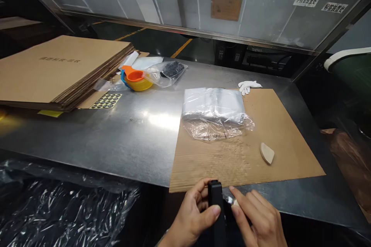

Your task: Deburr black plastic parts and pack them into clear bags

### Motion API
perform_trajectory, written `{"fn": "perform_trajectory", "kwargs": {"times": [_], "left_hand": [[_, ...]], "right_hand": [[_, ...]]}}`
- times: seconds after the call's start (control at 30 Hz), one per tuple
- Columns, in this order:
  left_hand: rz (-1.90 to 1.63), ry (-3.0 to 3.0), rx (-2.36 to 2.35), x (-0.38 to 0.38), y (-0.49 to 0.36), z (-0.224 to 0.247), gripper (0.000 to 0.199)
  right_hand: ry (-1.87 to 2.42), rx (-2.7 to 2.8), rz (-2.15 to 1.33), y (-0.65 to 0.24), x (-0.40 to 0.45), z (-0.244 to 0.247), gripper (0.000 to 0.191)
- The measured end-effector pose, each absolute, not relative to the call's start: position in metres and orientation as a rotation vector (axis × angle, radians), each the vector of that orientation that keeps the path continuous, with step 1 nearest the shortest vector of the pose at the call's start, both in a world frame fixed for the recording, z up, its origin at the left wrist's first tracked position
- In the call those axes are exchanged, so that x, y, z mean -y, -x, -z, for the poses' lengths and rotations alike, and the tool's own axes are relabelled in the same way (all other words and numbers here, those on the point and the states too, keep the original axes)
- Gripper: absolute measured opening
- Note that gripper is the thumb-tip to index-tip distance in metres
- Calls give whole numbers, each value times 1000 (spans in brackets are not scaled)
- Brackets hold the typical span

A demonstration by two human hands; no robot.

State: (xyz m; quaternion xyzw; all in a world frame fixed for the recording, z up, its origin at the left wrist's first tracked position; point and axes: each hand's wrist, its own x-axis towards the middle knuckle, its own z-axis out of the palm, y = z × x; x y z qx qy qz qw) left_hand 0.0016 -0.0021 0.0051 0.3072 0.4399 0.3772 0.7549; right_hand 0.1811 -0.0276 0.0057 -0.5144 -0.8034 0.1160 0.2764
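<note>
My left hand (193,216) is wrapped round a long black object (216,200) with a squared top end, held upright at the table's front edge. The thumb lies across its near face. Close beside it, my right hand (256,216) pinches a small shiny piece (228,199) between thumb and forefinger, at the right side of the black object. My fingers cover most of that piece, and whether it touches the black object I cannot tell. Beyond my hands lies a cardboard sheet (290,131), with a pale wedge-shaped block (267,153) on its right part.
A clear bag of white sheets (213,104) lies on the cardboard, with a white glove (249,86) behind. On the metal table (139,139) are stacked cardboard (60,69), round stickers (106,101), an orange-and-yellow tape dispenser (137,81) and a bagged dark item (173,69). Black plastic (63,204) fills the lower left.
</note>
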Motion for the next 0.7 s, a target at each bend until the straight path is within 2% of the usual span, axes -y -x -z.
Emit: {"fn": "perform_trajectory", "kwargs": {"times": [0.4, 0.7], "left_hand": [[-821, -726, -958, 3, 0, -2, 59], [-826, -711, -899, -1, -2, 3, 53]], "right_hand": [[1464, 2126, -314, -183, 25, 5, 28], [1511, 2011, -456, -188, 24, 12, 28]]}}
